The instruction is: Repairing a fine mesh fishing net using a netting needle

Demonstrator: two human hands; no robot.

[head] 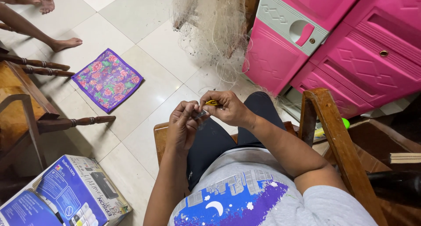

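Observation:
My left hand [183, 123] and my right hand [227, 108] meet above my lap, fingers pinched. The right hand pinches a small yellow tool [212, 102] at its fingertips. The left hand pinches a small grey piece [201, 114], apparently part of the fine net. A pale fishing net [215, 24] hangs in front of me, its thin threads trailing down toward my hands. I sit on a wooden chair [333, 142].
A pink plastic cabinet [351, 46] stands at the right. On the tiled floor lie a purple floral cloth [108, 79] and a printer box [66, 193]. Wooden furniture [26, 107] is at the left. Another person's bare feet [66, 44] show at the top left.

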